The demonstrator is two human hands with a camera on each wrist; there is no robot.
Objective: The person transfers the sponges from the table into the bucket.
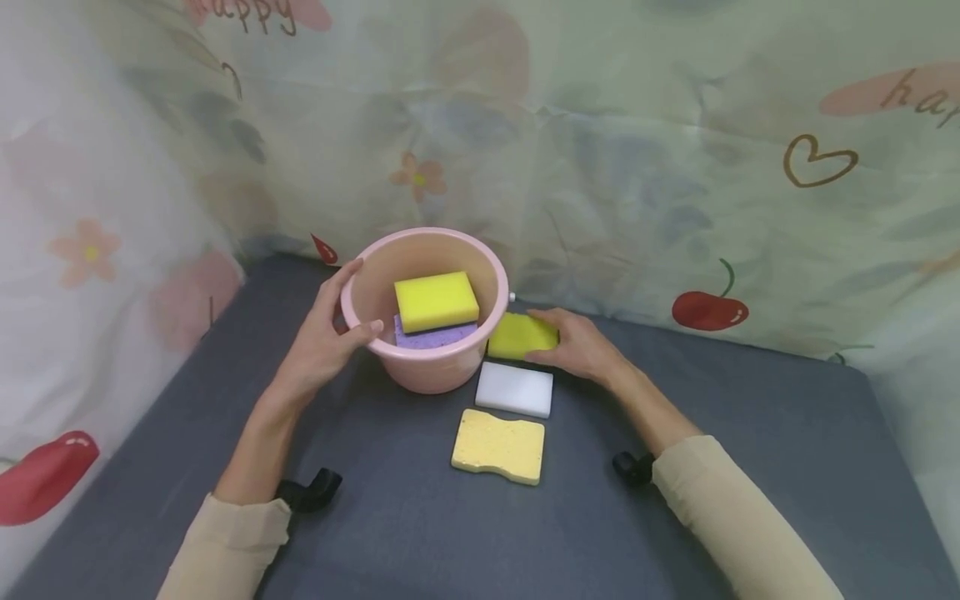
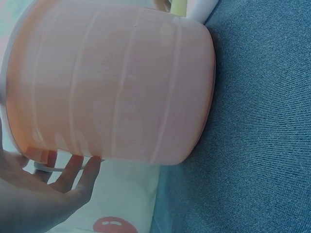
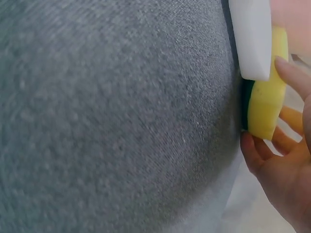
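My left hand grips the rim of a pink plastic bucket, its thumb inside the rim and its fingers around the outer wall, as the left wrist view also shows. Inside the bucket a yellow sponge lies on top of a purple sponge. To the right of the bucket, my right hand holds the end of another yellow sponge between thumb and fingers. In the right wrist view, this sponge shows a dark green scouring layer underneath, down at the table.
A white sponge block lies just in front of the held sponge. Nearer to me is a pale yellow sponge with curved-in sides. All rest on a dark grey table cloth. A patterned curtain hangs behind the bucket.
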